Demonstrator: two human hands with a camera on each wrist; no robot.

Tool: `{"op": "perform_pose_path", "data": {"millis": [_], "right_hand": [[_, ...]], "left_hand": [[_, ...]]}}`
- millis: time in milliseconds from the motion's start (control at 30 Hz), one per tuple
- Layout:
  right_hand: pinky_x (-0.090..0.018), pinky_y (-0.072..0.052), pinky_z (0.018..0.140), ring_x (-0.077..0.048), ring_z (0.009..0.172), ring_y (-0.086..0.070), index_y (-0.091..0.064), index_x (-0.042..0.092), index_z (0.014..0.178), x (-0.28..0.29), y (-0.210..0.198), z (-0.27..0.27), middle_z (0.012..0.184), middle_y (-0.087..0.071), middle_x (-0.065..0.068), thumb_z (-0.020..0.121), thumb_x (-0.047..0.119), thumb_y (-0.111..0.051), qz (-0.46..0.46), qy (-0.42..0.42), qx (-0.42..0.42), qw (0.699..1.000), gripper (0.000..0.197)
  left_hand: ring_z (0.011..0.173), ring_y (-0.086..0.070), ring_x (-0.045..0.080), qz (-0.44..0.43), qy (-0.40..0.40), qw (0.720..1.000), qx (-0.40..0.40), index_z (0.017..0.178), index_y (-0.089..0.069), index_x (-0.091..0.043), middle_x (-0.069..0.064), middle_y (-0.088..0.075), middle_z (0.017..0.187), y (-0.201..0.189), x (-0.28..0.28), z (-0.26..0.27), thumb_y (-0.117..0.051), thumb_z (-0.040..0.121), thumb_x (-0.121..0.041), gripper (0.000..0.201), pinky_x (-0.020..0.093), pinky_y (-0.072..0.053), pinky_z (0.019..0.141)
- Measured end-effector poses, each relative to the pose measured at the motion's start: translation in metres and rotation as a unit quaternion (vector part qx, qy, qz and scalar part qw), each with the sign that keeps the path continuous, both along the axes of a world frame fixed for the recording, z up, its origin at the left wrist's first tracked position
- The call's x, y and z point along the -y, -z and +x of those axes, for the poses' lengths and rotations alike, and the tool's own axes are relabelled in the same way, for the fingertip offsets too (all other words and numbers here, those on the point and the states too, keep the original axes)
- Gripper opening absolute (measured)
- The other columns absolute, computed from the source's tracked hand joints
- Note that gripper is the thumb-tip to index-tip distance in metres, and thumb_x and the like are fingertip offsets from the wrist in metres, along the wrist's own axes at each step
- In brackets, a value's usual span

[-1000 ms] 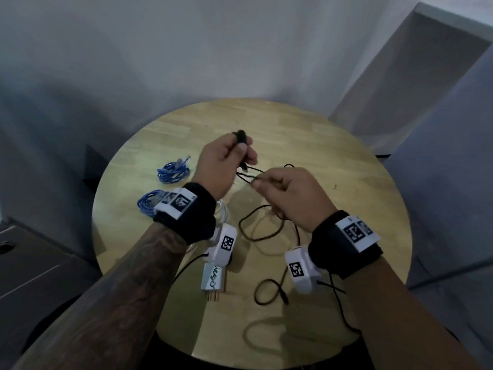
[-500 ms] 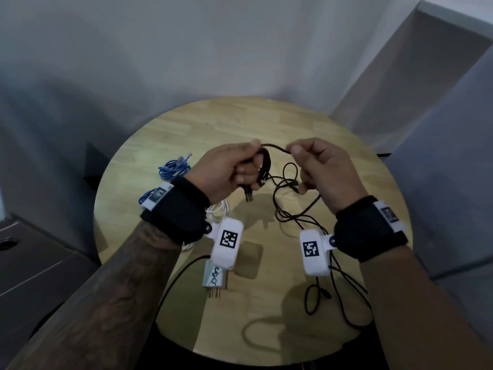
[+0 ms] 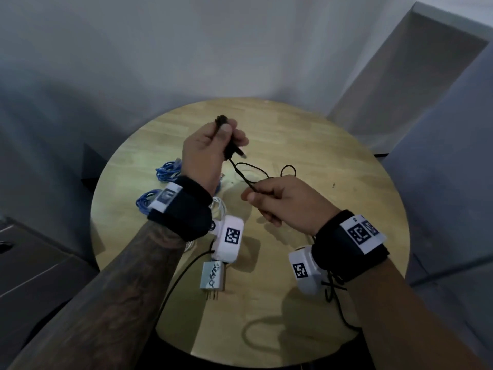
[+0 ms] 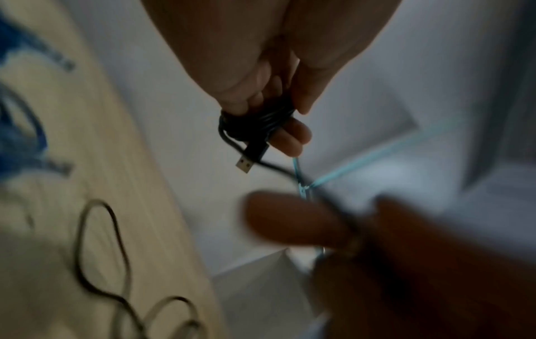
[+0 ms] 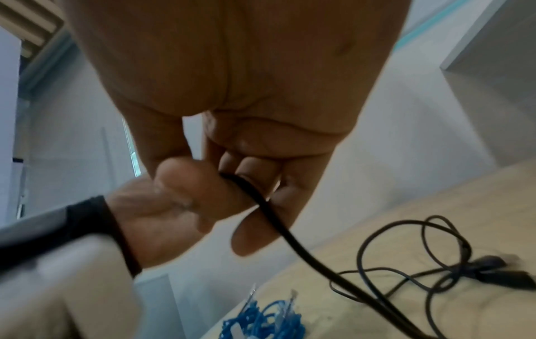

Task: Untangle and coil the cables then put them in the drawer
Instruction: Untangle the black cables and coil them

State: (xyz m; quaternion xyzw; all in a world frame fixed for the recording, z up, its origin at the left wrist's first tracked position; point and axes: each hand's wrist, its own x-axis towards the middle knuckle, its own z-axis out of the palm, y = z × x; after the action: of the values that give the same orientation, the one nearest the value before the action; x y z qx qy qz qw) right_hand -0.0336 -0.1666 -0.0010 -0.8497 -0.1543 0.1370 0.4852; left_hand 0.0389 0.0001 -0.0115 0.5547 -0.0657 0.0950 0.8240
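Two hands above the round wooden table (image 3: pixel 306 134): left hand (image 3: pixel 210 153) fingers curled round several wound turns of thin black USB cable (image 4: pixel 255 125); right hand (image 3: pixel 288 204) pinches its free length. Two blue cable bundles (image 3: pixel 168 170) and one grey plug adapter (image 3: pixel 213 276) lie on the table.
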Motion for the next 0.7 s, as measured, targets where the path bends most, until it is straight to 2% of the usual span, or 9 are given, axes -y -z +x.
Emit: {"op": "perform_pose_path", "data": {"millis": [67,133,233,300,367,433,500,600,700], "right_hand": [[-0.025,-0.043,0.053,-0.010,0.052,-0.047,-0.072,0.010,0.098,-0.001,-0.006,0.001,0.058,-0.052,0.005,0.098,0.025,-0.061,0.016,0.022,0.038,0.999,0.019],[-0.022,-0.044,0.055,-0.003,0.054,-0.048,-0.071,0.006,0.092,0.000,-0.009,0.007,0.063,-0.056,0.009,0.097,0.019,-0.062,0.058,0.085,0.107,0.989,0.017],[-0.015,-0.041,0.058,0.001,0.058,-0.053,-0.071,0.007,0.086,0.008,-0.009,0.016,0.063,-0.061,0.019,0.095,0.013,-0.063,0.093,0.183,0.191,0.960,0.014],[-0.013,-0.042,0.061,0.002,0.060,-0.053,-0.070,0.008,0.086,0.012,-0.008,0.020,0.066,-0.062,0.018,0.094,0.010,-0.064,0.123,0.208,0.206,0.948,0.010],[-0.015,-0.044,0.063,0.001,0.062,-0.053,-0.070,0.009,0.090,0.014,-0.007,0.023,0.072,-0.064,0.013,0.094,0.011,-0.066,0.144,0.217,0.213,0.942,0.006],[-0.018,-0.044,0.060,0.001,0.059,-0.051,-0.071,0.013,0.096,0.013,-0.001,0.026,0.071,-0.062,0.015,0.097,0.015,-0.062,0.147,0.218,0.201,0.944,0.010],[-0.027,-0.043,0.053,-0.007,0.053,-0.047,-0.071,0.022,0.101,0.009,0.010,0.027,0.066,-0.058,0.014,0.102,0.019,-0.054,0.148,0.191,0.155,0.958,0.017],[-0.032,-0.043,0.054,-0.015,0.053,-0.047,-0.069,0.028,0.104,0.003,0.024,0.025,0.064,-0.059,0.006,0.105,0.025,-0.047,0.088,0.119,0.080,0.986,0.022],[-0.038,-0.051,0.063,-0.015,0.058,-0.056,-0.067,0.023,0.113,0.002,0.032,0.020,0.066,-0.064,0.005,0.105,0.029,-0.046,-0.020,0.052,0.021,0.998,0.024]], "left_hand": [[0.071,-0.066,0.013,0.185,-0.008,0.982,0.043,0.101,-0.063,0.001,0.009,-0.067,0.078,0.005,0.004,-0.005,-0.050,0.098,-0.002,0.014,0.029,-0.056,0.077],[0.068,-0.061,0.001,0.312,0.030,0.948,0.057,0.095,-0.065,-0.006,0.001,-0.067,0.078,0.005,0.005,-0.010,-0.051,0.098,-0.006,0.014,0.018,-0.049,0.071],[0.061,-0.055,0.009,0.347,0.130,0.928,0.051,0.087,-0.063,-0.004,0.006,-0.065,0.071,0.000,0.007,-0.018,-0.043,0.104,-0.017,0.030,0.023,-0.044,0.065],[0.057,-0.051,0.016,0.309,0.197,0.930,0.023,0.087,-0.061,0.000,0.010,-0.056,0.062,-0.005,0.008,-0.022,-0.041,0.105,-0.021,0.034,0.034,-0.046,0.064],[0.052,-0.043,0.016,0.253,0.250,0.934,-0.020,0.083,-0.059,-0.002,0.001,-0.043,0.055,-0.010,0.009,-0.024,-0.042,0.105,-0.021,0.033,0.038,-0.049,0.066],[0.047,-0.035,0.013,0.122,0.298,0.943,-0.081,0.082,-0.055,-0.005,-0.004,-0.034,0.052,-0.015,0.008,-0.023,-0.037,0.105,-0.023,0.034,0.032,-0.051,0.063],[0.046,-0.035,0.010,-0.062,0.326,0.933,-0.137,0.082,-0.052,-0.009,-0.007,-0.033,0.051,-0.020,0.005,-0.020,-0.033,0.104,-0.028,0.035,0.028,-0.051,0.061],[0.056,-0.042,0.011,-0.276,0.295,0.903,-0.144,0.088,-0.054,-0.007,-0.006,-0.041,0.057,-0.019,-0.003,-0.011,-0.032,0.102,-0.025,0.031,0.031,-0.053,0.074],[0.068,-0.053,0.016,-0.364,0.202,0.900,-0.130,0.095,-0.056,0.000,0.002,-0.052,0.070,-0.016,-0.010,-0.003,-0.033,0.098,-0.013,0.026,0.036,-0.051,0.087]]}}
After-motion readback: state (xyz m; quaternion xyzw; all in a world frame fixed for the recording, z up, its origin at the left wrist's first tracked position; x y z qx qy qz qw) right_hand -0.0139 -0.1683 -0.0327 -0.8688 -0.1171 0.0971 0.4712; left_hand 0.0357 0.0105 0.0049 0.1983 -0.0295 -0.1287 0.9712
